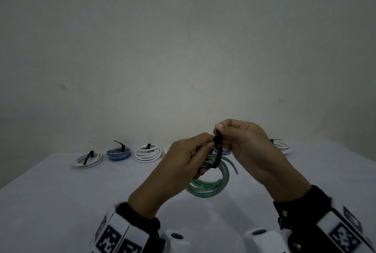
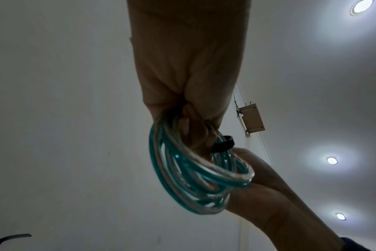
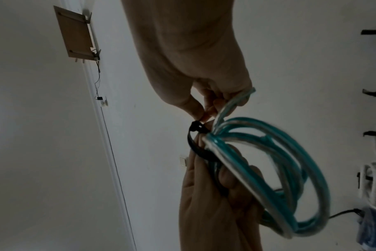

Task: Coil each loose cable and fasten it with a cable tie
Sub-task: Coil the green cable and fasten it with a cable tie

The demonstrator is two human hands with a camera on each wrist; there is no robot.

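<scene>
- Nearest in the head view, two dark cuffs with white marker-printed bands are seen at the wrists; white camera housings (image 1: pixel 176 238) sit between them at the lower edge.
- The green cable coil (image 1: pixel 211 183) is held up above the white table (image 1: pixel 61 202), not resting on it, between both hands.
- The left hand (image 1: pixel 183 163) is curled around one side of the coil; in the left wrist view the strands (image 2: pixel 182 169) are seen gathered inside its fingers, teal and clear loops bunched together.
- A black cable tie (image 1: pixel 217 151) is wrapped around the gathered strands at the top of the coil; its band runs down across the loops.
- The right hand (image 1: pixel 248 147) is closed in a pinch: thumb and forefinger are pressed on the upper end of the tie. In the right wrist view the pinch is seen just at the tie's head (image 3: pixel 196 127).
- One loose cable end (image 1: pixel 234 168) is seen pointing out to the right of the coil.
- Farther back, along the far edge of the table, tied coils are laid in a row: a white coil (image 1: pixel 87 160), a blue coil (image 1: pixel 118 153), a second white coil (image 1: pixel 147 153), and another white coil (image 1: pixel 281 147) on the right. Each carries a black tie.
- Two further coils behind the hands are mostly hidden.
- A plain wall (image 1: pixel 183 39) is seen behind the table.
</scene>
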